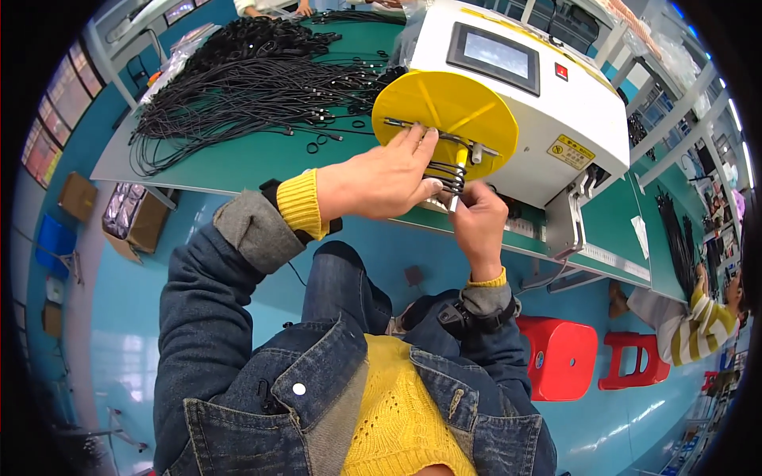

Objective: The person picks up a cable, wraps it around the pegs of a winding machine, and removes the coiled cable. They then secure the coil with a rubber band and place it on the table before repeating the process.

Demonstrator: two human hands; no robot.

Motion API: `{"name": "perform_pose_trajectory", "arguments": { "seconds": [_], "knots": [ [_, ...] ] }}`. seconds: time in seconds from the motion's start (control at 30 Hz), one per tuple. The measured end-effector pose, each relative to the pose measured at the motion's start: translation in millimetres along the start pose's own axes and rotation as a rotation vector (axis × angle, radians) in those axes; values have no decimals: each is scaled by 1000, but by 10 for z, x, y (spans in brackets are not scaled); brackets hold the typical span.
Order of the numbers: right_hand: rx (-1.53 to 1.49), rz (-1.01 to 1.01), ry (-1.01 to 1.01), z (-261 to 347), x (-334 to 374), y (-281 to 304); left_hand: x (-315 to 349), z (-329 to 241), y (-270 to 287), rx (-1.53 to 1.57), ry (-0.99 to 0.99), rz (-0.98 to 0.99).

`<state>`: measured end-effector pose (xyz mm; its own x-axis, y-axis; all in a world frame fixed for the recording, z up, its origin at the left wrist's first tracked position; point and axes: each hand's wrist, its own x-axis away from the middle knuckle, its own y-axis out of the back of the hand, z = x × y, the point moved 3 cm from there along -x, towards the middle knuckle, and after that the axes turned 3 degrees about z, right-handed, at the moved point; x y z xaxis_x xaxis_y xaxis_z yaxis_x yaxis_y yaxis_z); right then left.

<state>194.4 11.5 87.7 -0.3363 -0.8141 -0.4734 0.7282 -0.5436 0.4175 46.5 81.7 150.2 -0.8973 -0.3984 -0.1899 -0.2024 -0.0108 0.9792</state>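
Observation:
A round yellow disc (496, 119) stands tilted on the front of a white machine (508, 163). Black cable (446, 173) lies in several loops about pegs at the disc's lower half, one peg being yellow at its base. My left hand (381, 181) reaches across from the left, its fingers over the top of the loops and its thumb below, closed on the cable. Just right of the loops, beside a silver peg end (453, 204), is my right hand (482, 222). Its fingers are pinched together against the coil, and what they hold is hidden.
A large heap of black cables (262, 75) covers the green table (226, 159) on the left. The machine has a screen (496, 55). Red stools (563, 361) stand on the floor at right. Another person's striped sleeve (702, 329) shows at far right.

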Motion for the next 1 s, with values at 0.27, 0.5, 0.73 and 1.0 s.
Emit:
{"name": "perform_pose_trajectory", "arguments": {
  "seconds": [0.27, 0.5, 0.73, 1.0],
  "knots": [
    [8, -129, 227, 41, -119, 42, -1, -29, -49, 238, 23, -50],
    [-320, -4, 42, -50, -143, -33, 3, -25, -40, 283, 27, -114],
    [-210, 12, 56, -15, -134, -54, -29, -3, -43, 343, 20, -147],
    [-138, -5, 137, -36, -124, -99, -31, 36, -87, 310, -22, -263]
  ]
}}
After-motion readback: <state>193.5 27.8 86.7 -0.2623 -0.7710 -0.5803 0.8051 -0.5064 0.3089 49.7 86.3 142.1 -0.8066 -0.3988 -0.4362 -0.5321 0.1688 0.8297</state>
